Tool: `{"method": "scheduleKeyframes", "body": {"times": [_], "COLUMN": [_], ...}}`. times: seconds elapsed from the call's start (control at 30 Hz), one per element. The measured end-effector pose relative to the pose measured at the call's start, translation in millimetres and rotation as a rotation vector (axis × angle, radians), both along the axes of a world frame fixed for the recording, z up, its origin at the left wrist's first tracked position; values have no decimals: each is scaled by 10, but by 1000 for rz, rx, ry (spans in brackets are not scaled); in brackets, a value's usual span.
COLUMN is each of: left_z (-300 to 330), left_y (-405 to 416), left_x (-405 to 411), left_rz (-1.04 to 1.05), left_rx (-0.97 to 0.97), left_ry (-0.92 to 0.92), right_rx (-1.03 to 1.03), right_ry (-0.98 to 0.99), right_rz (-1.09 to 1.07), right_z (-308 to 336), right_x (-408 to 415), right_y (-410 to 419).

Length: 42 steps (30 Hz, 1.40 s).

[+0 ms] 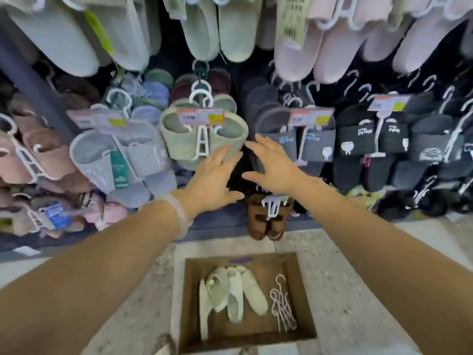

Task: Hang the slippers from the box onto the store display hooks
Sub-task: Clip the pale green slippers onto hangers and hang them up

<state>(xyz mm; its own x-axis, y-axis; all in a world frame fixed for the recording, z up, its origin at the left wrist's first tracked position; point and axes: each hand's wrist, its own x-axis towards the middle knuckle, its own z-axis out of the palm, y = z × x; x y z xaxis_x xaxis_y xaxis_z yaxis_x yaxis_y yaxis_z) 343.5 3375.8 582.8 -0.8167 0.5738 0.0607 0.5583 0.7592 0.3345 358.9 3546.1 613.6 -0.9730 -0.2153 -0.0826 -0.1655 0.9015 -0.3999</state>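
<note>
Both hands reach up at mid-frame, fingers spread and holding nothing: the left hand (213, 178) just beneath a hung pair of pale green slippers (203, 135), the right hand (275, 165) beside it. More pale green slippers (231, 293) and loose white hangers (281, 307) lie in the cardboard box (303, 295) at bottom centre.

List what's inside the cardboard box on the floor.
The cardboard box holds pale green slippers piled together and loose white hangers beside them. Whatever lies beneath the pile is hidden.
</note>
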Motion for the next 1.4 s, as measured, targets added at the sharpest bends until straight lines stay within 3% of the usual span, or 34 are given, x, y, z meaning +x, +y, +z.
{"method": "scheduleKeyframes", "body": {"times": [0.4,0.77,1.03,1.17,1.4], "left_z": [-2369,-4739,-6312,-6842,-7534], "left_y": [-405,-522,-301,-441,-619], "left_x": [801,1289,1577,1656,1624], "left_rz": [78,393,895,994,1048], "left_rx": [-358,-293,-105,-135,-77], "left_ry": [-527,-953,-1019,-980,-1063], "right_rx": [37,21,-179,-328,-498], "right_ry": [-483,-878,-924,-948,-1003], "right_rz": [-149,-274,-394,-445,-739], "right_z": [-2535,-4934,-6391,-6927,-7392], "right_x": [903,1439,1414,1288,1136], "right_y": [-30,83,-219,-543,-766]}}
